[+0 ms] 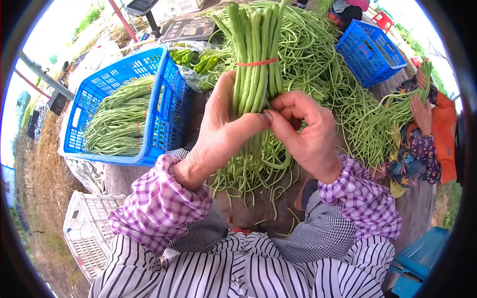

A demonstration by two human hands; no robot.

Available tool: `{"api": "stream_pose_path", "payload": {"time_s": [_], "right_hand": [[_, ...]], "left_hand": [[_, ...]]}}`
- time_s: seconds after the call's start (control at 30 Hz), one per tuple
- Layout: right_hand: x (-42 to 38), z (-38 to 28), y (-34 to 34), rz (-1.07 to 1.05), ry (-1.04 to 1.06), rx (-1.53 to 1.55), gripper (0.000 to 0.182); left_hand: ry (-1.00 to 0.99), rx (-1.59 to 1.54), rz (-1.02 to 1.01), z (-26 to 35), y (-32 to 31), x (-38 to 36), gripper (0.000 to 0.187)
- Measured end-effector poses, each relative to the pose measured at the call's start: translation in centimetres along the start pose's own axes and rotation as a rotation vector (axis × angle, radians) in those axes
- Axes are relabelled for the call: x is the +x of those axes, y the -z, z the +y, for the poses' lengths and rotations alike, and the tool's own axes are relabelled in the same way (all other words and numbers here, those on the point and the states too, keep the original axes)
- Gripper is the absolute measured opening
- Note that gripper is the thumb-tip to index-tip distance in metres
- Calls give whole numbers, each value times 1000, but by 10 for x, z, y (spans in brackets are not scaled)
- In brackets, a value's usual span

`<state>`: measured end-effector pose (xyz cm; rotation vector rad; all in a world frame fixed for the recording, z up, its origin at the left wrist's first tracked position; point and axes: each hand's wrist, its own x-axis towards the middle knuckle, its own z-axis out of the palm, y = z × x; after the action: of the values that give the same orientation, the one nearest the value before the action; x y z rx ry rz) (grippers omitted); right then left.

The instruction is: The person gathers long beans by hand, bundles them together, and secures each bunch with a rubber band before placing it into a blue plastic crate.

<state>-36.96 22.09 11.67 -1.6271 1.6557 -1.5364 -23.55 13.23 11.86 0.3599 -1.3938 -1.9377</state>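
Note:
My left hand (213,136) is closed around an upright bunch of long green beans (252,92), its thumb across the front. A red band (257,62) circles the bunch above my fingers. My right hand (307,133) is closed in a pinch at the bunch's right side, thumb tip against my left thumb. Whatever lies between its fingertips is hidden. Behind and below the bunch spreads a big heap of loose long beans (318,54).
At left a blue crate (158,119) holds banded bean bunches (117,116). Green peppers (204,64) lie beside it. A white crate (82,223) stands near my left side. Another blue crate (360,59) is at back right. On the right, a co-worker's hands (421,113) hold beans.

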Motion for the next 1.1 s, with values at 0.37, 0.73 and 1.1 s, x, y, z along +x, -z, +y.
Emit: {"api": "stream_pose_path", "payload": {"time_s": [0.37, 0.73, 1.1], "right_hand": [[6, -3, -7, -57, 19, -92, 15], [14, -8, -5, 98, 185, -192, 11], [-17, 28, 20, -146, -58, -319, 11]], "left_hand": [[-203, 376, 237, -16, 2, 12, 26], [-272, 227, 349, 30, -40, 24, 13], [-580, 166, 524, 54, 45, 82, 22]]}}
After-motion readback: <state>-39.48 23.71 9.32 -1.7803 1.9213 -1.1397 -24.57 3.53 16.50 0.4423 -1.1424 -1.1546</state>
